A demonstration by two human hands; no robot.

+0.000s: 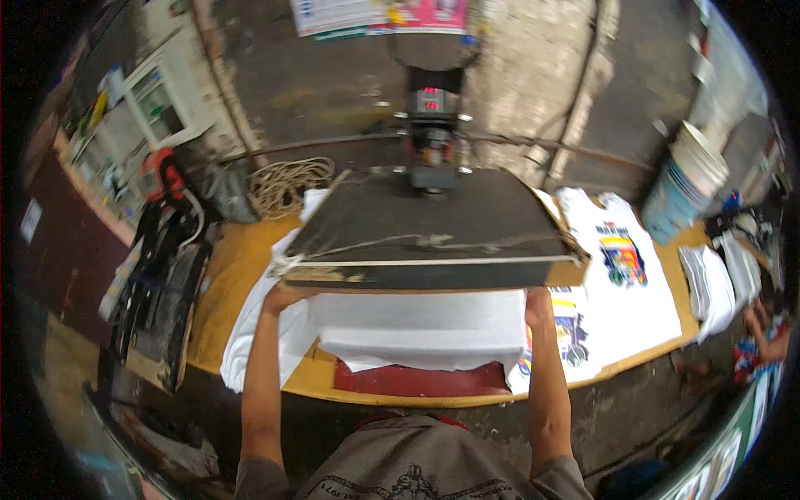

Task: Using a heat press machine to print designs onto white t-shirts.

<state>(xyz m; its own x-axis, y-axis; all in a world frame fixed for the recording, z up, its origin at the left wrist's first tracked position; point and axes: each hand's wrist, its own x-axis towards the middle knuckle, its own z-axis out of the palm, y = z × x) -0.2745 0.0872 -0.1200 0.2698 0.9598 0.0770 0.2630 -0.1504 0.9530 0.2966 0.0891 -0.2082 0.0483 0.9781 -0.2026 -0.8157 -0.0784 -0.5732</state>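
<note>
A heat press with a wide black top plate stands on a yellow table in front of me. Below its front edge a white cloth is draped, hanging toward me over a red panel. My left hand is at the plate's front left corner, beside the cloth. At the opposite corner my right hand reaches along the cloth's right edge. The plate and cloth hide the fingers of both hands, so what they grip is not visible. White fabric also lies left of my left wrist.
A white T-shirt with a colourful print lies at the right, near folded white cloths and stacked buckets. Coiled rope and a dark machine stand left. Another person's arm shows at far right.
</note>
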